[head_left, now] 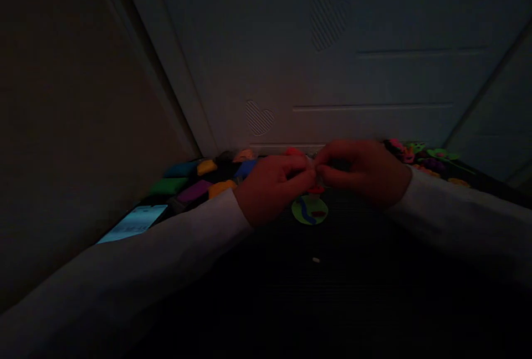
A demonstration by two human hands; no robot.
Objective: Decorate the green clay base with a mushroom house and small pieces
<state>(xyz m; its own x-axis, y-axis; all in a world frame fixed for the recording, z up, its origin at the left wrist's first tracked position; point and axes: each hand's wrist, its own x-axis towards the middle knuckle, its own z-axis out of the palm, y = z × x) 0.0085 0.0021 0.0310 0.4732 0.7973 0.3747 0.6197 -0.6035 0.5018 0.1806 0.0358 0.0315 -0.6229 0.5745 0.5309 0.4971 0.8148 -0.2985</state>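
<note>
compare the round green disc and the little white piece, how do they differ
The green disc is round, the white piece short and oblong. The green disc is much larger than the white piece. The green disc bears a blue strip and a dark red patch; the white piece looks plain. Both lie on the dark surface.

A small pale piece (311, 165), mostly hidden and blurred, is pinched between the hands (272, 188).
</note>
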